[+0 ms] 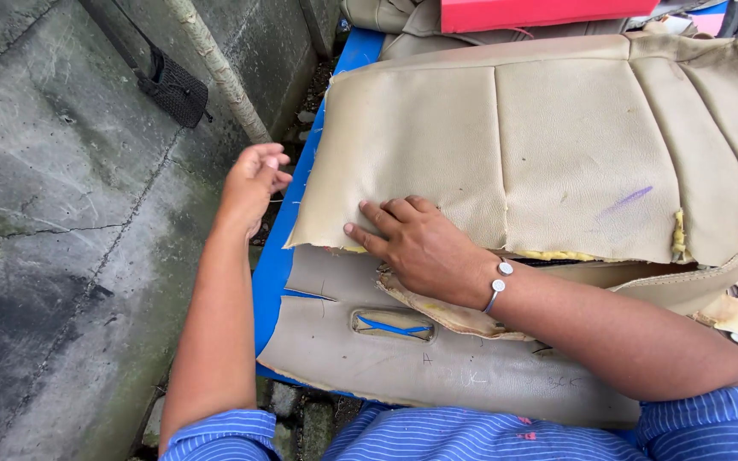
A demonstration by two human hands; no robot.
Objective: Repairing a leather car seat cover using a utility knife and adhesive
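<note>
tan stitched seat cover (557, 145), torn yellow-foam edge

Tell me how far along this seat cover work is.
Done: the beige seat cover lies spread on the blue table, a purple mark drawn on it. In hand: the right hand presses flat on its lower edge; the left hand hovers off the table edge, holding nothing visible. Left: yellow foam still shows along the frayed edge.

A: What carries the work?
B: A flat blue table (273, 271), beside cracked grey concrete floor (61, 256).
A: What lies directly on it?
B: A beige leatherette seat cover (557, 145) and flat grey-beige slotted panel (343, 350).
</note>
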